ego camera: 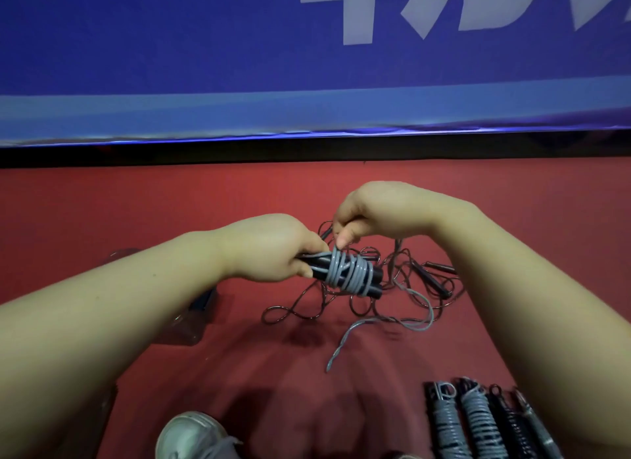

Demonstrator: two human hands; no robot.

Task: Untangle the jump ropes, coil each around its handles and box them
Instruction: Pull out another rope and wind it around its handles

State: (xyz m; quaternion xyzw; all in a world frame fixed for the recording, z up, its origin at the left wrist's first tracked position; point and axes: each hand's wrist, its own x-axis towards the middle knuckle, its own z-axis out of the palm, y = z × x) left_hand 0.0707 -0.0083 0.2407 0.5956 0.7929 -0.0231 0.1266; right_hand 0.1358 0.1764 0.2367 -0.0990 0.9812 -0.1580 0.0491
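Rope (pixel 348 271), judged light, limp and springy, was coiled on handles (pixel 375 275) clenched in the left hand (pixel 269 248) and pinched by right hand (pixel 375 212) fingers (pixel 343 240), best kept near the coil.

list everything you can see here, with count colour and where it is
grey rope: one, grey, partly wound round the handles, loose tail on the floor
handles: two, black, side by side in the left hand
tangled ropes: count unclear, dark, floor behind the hands
coiled ropes: four, two grey and two dark, row at bottom right
clear container: one, see-through, floor left, partly behind the left arm
floor: red
banner: one, blue with white lettering, far side
shoe: one, pale, bottom edge
left hand: grips the handles
right hand: pinches the grey rope above the coil
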